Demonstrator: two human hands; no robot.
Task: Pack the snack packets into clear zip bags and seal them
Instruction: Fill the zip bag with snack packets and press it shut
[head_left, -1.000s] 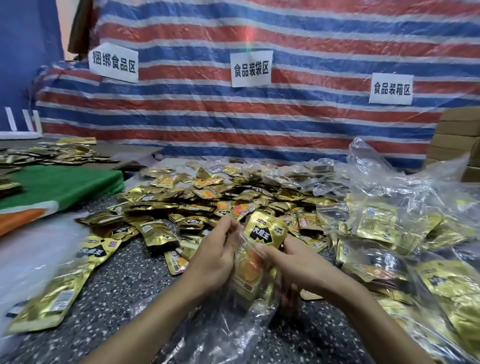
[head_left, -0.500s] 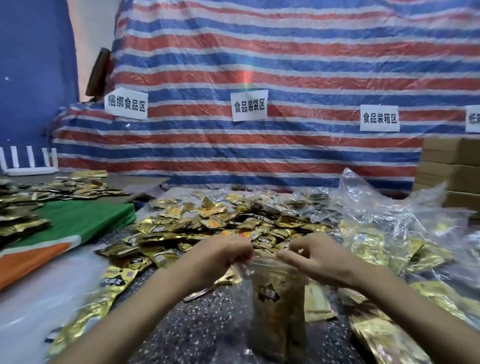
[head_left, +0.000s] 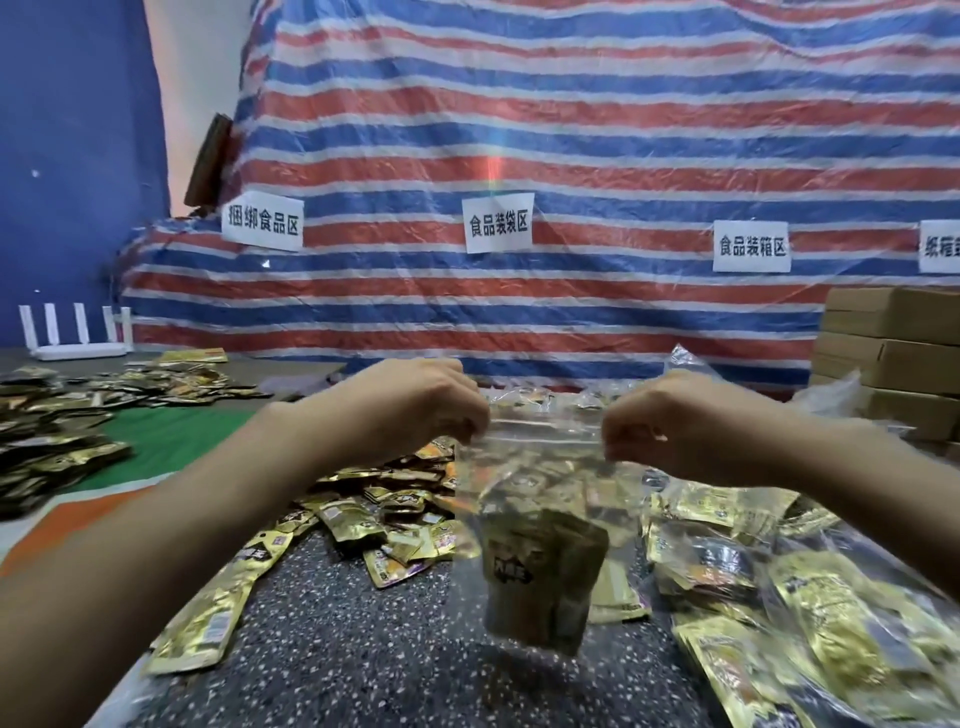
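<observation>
A clear zip bag hangs in the air in front of me, with gold snack packets sunk to its bottom. My left hand pinches the bag's top left corner and my right hand pinches the top right corner, so the zip strip is stretched flat between them. A heap of loose gold snack packets lies on the speckled table behind and below the bag.
Filled clear bags of packets pile up at the right. Stacked cardboard boxes stand at the far right. More packets lie at the left on a green and orange cloth. A striped tarp with paper signs hangs behind. A white router sits far left.
Both hands have lifted the bag off the table and spread apart along its top edge, pulling the zip strip taut. The packets have dropped to the bag's bottom. My view has tilted upward.
</observation>
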